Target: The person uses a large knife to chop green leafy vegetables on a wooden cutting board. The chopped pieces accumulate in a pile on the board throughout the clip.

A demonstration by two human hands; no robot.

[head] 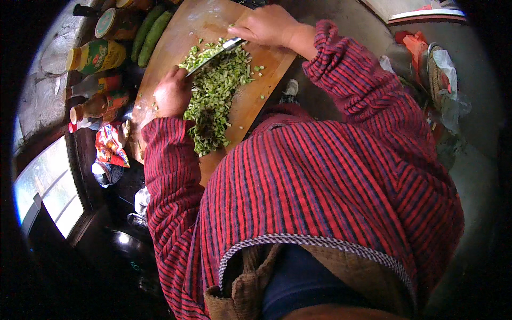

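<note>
My right hand (266, 26) is wrapped around the handle end of a kitchen knife (216, 54). The blade slants down to the left, edge-on to me, across a pile of chopped green vegetable (224, 86). At the blade's far end my left hand (173, 91) has its fingers curled on the tip, over the pile's left side. Small loose bits lie around the heap, which has a dark patch (206, 123) near its lower end. Under it all is a wooden cutting board (266, 82).
Two green cucumbers (155, 39) lie beyond the board's left edge. Along that side stand a yellow-labelled bottle (100, 56), a lidded jar (112, 24) and a red printed packet (110, 144). A round basket (436, 80) with plastic bags is on the right.
</note>
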